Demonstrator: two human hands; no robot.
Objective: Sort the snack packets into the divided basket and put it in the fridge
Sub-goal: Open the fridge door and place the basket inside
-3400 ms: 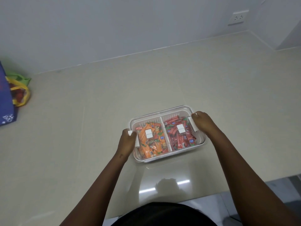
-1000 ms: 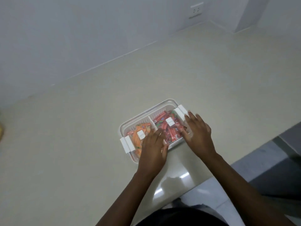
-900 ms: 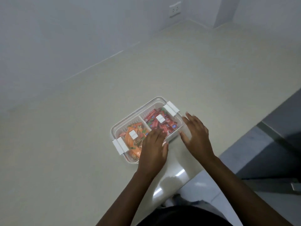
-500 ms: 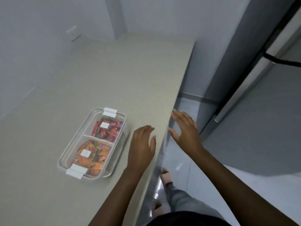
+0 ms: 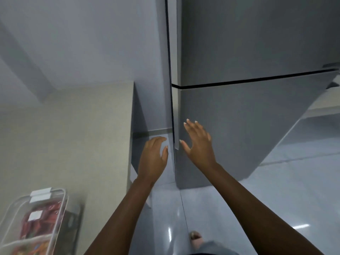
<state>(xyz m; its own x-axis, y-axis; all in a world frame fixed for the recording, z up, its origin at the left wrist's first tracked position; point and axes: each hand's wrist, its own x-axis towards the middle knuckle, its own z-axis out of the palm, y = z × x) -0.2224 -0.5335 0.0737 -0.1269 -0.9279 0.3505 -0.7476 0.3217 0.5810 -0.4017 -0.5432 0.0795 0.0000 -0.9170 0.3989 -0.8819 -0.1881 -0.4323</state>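
Observation:
The clear divided basket [image 5: 58,214] with white clip handles sits on the beige counter at the bottom left, red snack packets [image 5: 40,225] in its far compartment and orange ones at the frame's edge. The grey fridge [image 5: 248,116] stands ahead with both doors closed. My right hand [image 5: 198,144] is spread with straight fingers in front of the lower door, close to its left edge. My left hand [image 5: 153,157] hangs with relaxed fingers just left of that edge, holding nothing. Neither hand touches the basket.
The beige counter [image 5: 73,144] ends at a vertical edge beside the fridge, with a narrow gap between them. A glossy grey tiled floor [image 5: 276,190] lies below, and my foot [image 5: 196,238] shows at the bottom. A pale wall rises behind the counter.
My view has swung right from the counter to the fridge. Both hands have left the basket and moved up toward the lower fridge door; the basket stays on the counter.

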